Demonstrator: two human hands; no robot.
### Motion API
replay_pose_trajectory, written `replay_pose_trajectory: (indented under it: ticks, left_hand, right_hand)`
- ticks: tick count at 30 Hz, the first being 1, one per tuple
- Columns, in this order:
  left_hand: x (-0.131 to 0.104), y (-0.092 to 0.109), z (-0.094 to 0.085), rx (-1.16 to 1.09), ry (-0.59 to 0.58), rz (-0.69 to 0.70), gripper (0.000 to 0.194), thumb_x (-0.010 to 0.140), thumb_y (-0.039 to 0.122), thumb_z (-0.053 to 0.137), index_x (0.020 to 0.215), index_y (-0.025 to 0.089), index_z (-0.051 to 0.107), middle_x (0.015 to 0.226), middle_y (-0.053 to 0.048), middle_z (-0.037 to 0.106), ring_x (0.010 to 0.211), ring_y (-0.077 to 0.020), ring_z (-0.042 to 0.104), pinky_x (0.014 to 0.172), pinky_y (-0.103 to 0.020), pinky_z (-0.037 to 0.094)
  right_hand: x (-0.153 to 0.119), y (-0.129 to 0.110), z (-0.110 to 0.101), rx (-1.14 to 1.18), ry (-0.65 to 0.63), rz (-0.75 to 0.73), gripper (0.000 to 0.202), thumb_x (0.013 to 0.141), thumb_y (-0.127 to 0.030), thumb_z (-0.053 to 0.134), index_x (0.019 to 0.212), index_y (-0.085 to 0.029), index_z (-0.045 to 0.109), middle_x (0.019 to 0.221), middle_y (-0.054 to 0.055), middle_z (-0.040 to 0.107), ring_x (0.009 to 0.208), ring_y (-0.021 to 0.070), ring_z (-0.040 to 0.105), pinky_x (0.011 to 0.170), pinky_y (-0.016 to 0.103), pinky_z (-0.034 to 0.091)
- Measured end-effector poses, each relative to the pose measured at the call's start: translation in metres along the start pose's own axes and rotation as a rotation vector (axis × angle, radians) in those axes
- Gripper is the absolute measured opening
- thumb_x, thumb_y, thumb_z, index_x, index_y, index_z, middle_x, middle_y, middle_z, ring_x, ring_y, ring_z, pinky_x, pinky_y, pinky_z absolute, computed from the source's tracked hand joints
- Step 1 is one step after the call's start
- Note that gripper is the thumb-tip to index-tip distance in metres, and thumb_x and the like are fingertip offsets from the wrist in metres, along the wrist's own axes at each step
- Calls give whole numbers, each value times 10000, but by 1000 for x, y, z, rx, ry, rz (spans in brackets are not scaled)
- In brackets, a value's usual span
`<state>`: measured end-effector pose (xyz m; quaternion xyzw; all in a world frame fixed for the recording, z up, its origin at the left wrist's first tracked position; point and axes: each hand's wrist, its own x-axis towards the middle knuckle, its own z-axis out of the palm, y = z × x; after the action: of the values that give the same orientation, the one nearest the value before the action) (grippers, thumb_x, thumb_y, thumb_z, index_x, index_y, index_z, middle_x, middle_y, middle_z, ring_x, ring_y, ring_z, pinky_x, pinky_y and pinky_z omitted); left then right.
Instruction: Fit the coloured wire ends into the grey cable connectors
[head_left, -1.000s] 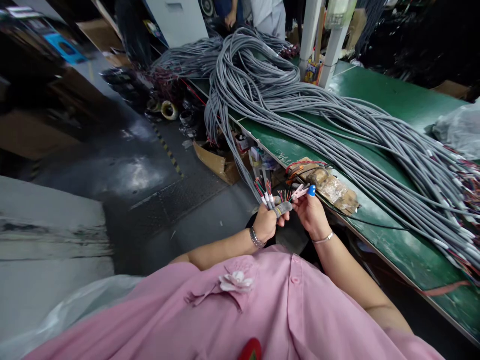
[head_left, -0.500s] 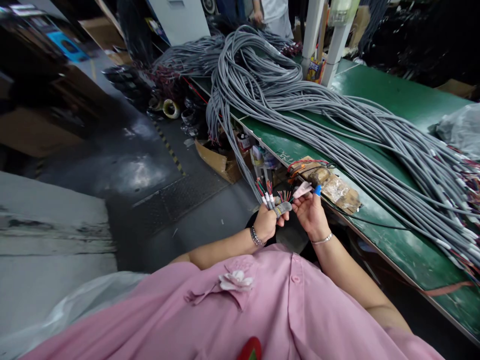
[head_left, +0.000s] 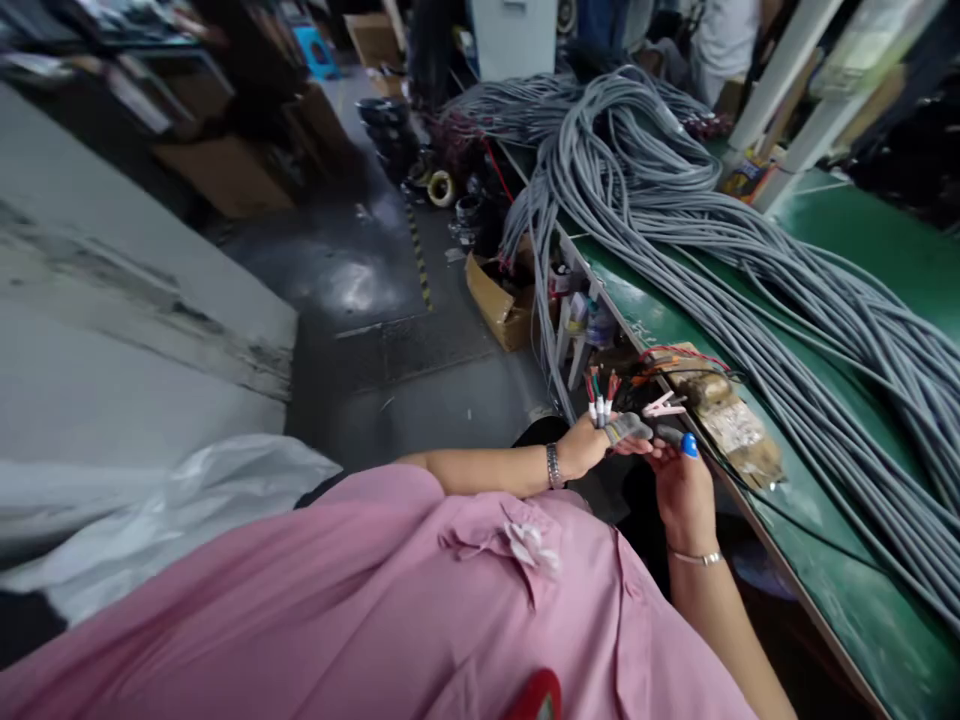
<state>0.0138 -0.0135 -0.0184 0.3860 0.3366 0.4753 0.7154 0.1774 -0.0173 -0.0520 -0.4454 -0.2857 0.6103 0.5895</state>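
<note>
My left hand (head_left: 592, 447) is closed around a few grey cables (head_left: 571, 405), whose stripped ends show red, green and other coloured wires (head_left: 602, 384) standing up above white sleeves. A grey cover (head_left: 627, 428) wraps the left thumb. Close against those fingertips is my right hand (head_left: 684, 490), its fingers pinched together; what lies between them is hidden. It wears a blue cap (head_left: 688, 445) on the thumb and a dark grey cover on one finger. A pinkish clip (head_left: 664, 405) shows just above the right fingertips; I cannot tell whether they touch it.
Long bundles of grey cable (head_left: 675, 235) lie across the green table (head_left: 847, 640). A taped cardboard piece (head_left: 739, 425) sits at its edge beside red and black wires. Below stands an open carton (head_left: 499, 305). A white block (head_left: 150, 340) and plastic sheeting (head_left: 202, 490) are at left.
The view has swung left, so everything sits further right. The fanned wires earlier seen between my hands are now out of sight, and my right fingers have come in against the left fingertips.
</note>
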Motion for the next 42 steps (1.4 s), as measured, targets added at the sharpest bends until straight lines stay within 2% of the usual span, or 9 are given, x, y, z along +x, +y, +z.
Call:
replay_pose_trajectory:
  ticks: [4,8,13,19,23,29,33,37,42]
  left_hand:
    - [-2,1,1,1,-9,35,594,757,654,572,934,100,694,804,-147,722,779,-210,691,702,-300,498]
    - [-12,8,4,115,-71,-61,569,762,618,587,960,94,686,728,-111,710,519,-127,622,480,-211,416]
    - [-24,15,4,279,-111,-85,403,745,496,655,801,98,692,562,-28,630,316,-61,421,332,-205,276]
    - [-32,16,0,261,-57,-126,316,735,430,654,683,118,646,524,-18,597,312,-53,383,322,-206,248]
    - [-37,14,-3,284,-67,-155,278,728,397,650,694,121,648,529,-20,598,327,-56,401,325,-199,252]
    - [-41,4,-4,298,-51,-175,171,693,274,620,742,113,649,522,-18,595,336,-71,421,327,-195,281]
    - [-47,-2,-6,348,-65,-202,122,655,219,594,714,116,624,526,-23,605,327,-75,424,328,-196,292]
    - [-61,1,-12,392,-122,-224,165,668,259,639,754,118,625,525,-8,597,351,-74,435,353,-190,310]
    - [-75,13,-24,435,-249,-170,285,744,391,668,838,124,636,645,-35,661,390,-54,453,399,-181,296]
  right_hand:
    - [-7,-2,-4,-98,12,-81,303,829,-449,611,944,-175,669,861,44,666,739,141,605,695,294,487]
    - [-18,-3,-6,-196,7,-102,283,826,-421,624,954,-172,669,832,34,664,723,143,592,686,291,471]
    - [-32,-9,-4,-419,-50,-156,276,798,-393,663,962,-172,688,700,2,619,604,123,511,576,262,419]
    - [-49,-28,10,-628,-180,-229,312,863,-372,587,1138,-239,650,671,-19,572,595,122,467,548,255,375]
    - [-54,-39,24,-635,-287,-244,268,877,-357,570,1097,-238,666,688,-10,578,622,133,492,594,270,413]
    - [-52,-43,52,-453,-384,-211,265,766,-339,709,1012,-253,658,770,4,643,649,159,579,588,276,483]
    - [-58,-39,64,-423,-344,-194,216,759,-352,711,937,-246,648,755,1,646,560,140,553,483,256,469]
    - [-72,-31,65,-457,-283,-238,188,766,-372,694,881,-224,672,801,13,645,611,140,553,506,249,477]
    - [-85,-19,59,-456,-202,-319,162,813,-375,640,847,-218,662,739,-3,612,641,135,530,591,250,465]
